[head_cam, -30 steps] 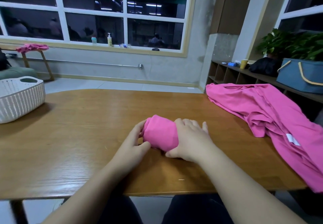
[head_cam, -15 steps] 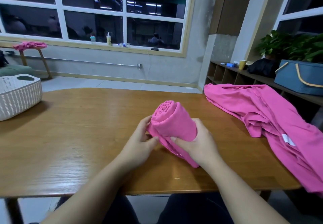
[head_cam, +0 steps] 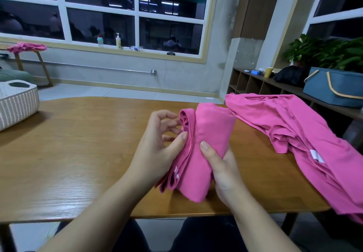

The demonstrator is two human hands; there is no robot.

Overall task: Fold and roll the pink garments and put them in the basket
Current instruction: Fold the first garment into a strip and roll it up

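Both hands grip rolled pink garment (head_cam: 208, 143): R hand (head_cam: 225, 173) wrapped round, L hand (head_cam: 157, 149) pinching edge.

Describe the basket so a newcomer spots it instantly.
Start at the wooden table and follow it to its far left edge. The white basket sits there, partly cut off by the frame. Unlike the blue bin on the right-hand shelf, it has perforated walls and a cut-out handle.

Soft matt pink cloth is being shown in the rolled garment (head_cam: 208, 145); glossy grained wood is being seen across the table (head_cam: 82, 153); the basket (head_cam: 18, 102) is looking like white perforated plastic.
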